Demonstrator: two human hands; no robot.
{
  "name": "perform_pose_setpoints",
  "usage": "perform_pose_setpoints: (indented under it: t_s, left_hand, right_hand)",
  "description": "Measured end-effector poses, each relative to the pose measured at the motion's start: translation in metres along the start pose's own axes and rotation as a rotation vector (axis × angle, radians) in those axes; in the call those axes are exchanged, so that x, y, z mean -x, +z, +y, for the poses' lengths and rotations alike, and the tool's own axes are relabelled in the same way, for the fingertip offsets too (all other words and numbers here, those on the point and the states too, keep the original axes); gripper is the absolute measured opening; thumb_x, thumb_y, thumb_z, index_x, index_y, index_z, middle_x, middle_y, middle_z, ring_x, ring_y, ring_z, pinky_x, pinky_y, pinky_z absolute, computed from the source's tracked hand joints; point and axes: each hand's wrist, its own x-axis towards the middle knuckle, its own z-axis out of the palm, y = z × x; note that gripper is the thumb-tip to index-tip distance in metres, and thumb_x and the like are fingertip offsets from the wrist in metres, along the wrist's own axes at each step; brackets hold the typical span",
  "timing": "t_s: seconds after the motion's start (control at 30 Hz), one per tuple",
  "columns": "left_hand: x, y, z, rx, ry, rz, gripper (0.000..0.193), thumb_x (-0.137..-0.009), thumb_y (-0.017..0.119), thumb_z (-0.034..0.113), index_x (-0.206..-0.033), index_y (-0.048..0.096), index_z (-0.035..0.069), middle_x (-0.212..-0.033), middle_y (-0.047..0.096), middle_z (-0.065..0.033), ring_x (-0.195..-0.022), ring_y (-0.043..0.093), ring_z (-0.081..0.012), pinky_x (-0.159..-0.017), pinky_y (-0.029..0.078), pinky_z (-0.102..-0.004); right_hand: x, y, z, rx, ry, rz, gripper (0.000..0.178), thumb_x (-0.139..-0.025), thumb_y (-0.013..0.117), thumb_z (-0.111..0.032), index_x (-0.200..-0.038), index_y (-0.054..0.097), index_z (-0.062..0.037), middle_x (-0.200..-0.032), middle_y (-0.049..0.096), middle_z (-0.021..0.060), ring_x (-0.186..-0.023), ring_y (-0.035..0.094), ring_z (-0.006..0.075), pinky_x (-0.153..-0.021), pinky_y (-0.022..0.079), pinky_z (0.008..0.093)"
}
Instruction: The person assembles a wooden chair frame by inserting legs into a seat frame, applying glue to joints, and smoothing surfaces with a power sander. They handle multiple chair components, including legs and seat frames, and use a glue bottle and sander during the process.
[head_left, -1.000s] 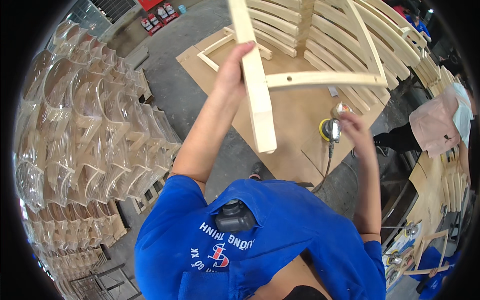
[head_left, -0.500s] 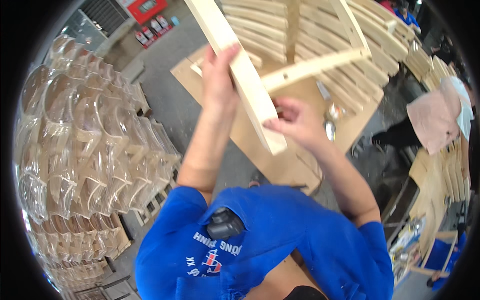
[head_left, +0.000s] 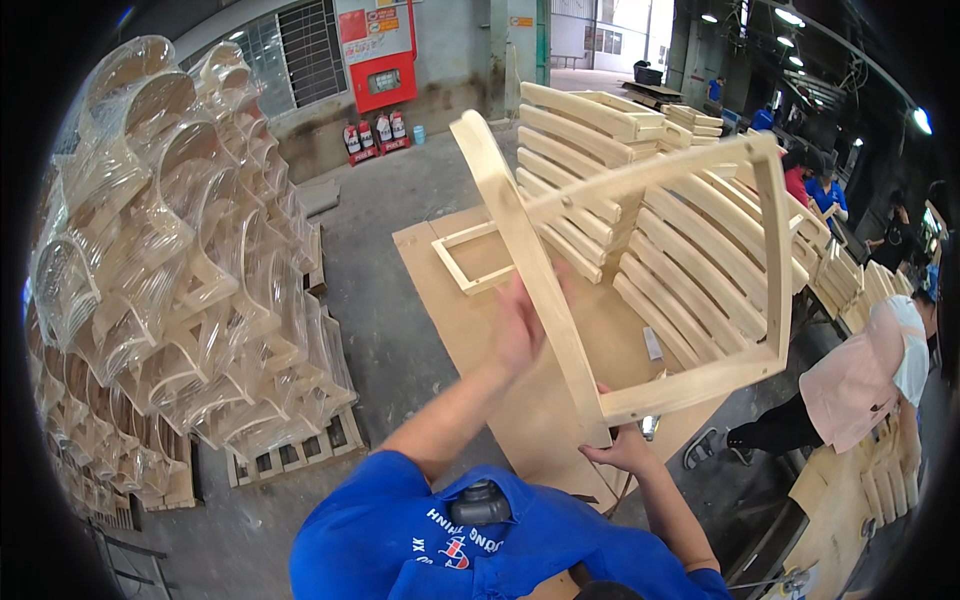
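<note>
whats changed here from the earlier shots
The wooden frame has turned, a crosspiece now meeting its long rail close to the near end. The right hand, off it a second ago, now holds that corner. The camera view tipped up. Unchanged: left hand at the rail, grip blurred; wrapped stack on the left.

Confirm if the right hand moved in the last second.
Yes. Against the brown tabletop, the right hand moved left, toward the near corner, now at the lower end of the wooden frame.
</note>
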Motion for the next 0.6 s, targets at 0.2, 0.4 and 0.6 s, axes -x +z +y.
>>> perform_pose_setpoints:
  t_s: [0.2,0.4,0.6]
  left_hand:
    - [-0.025,0.01,0.076,-0.232,0.029,-0.121,0.066,-0.086,0.059,0.036,-0.14,0.035,0.006,-0.109,0.057,-0.0122,-0.101,0.06,-0.0231,-0.091,0.051,-0.0396]
    - [-0.006,0.031,0.075,-0.333,-0.007,-0.128,0.079,-0.073,0.069,0.021,-0.142,0.031,0.007,-0.109,0.054,-0.0137,-0.099,0.059,-0.0232,-0.089,0.052,-0.0395]
    - [0.009,0.037,0.071,-0.457,0.002,-0.087,0.078,-0.074,0.069,0.022,-0.14,0.031,0.007,-0.102,0.055,-0.0116,-0.093,0.06,-0.0228,-0.084,0.051,-0.0375]
  right_hand:
    - [0.037,0.008,0.053,0.116,0.098,-0.174,0.105,-0.065,0.084,-0.022,-0.15,0.022,-0.0089,-0.144,0.039,0.0124,-0.134,0.037,0.0257,-0.11,0.032,0.0394]
    - [0.055,0.017,0.066,0.116,0.251,-0.278,0.107,-0.067,0.081,-0.021,-0.152,0.017,-0.012,-0.147,0.037,0.0139,-0.137,0.035,0.0274,-0.112,0.031,0.0393]
    - [0.054,0.017,0.059,0.121,0.17,-0.182,0.105,-0.066,0.08,-0.018,-0.152,0.019,-0.0128,-0.146,0.039,0.0136,-0.135,0.037,0.0267,-0.111,0.032,0.0394]
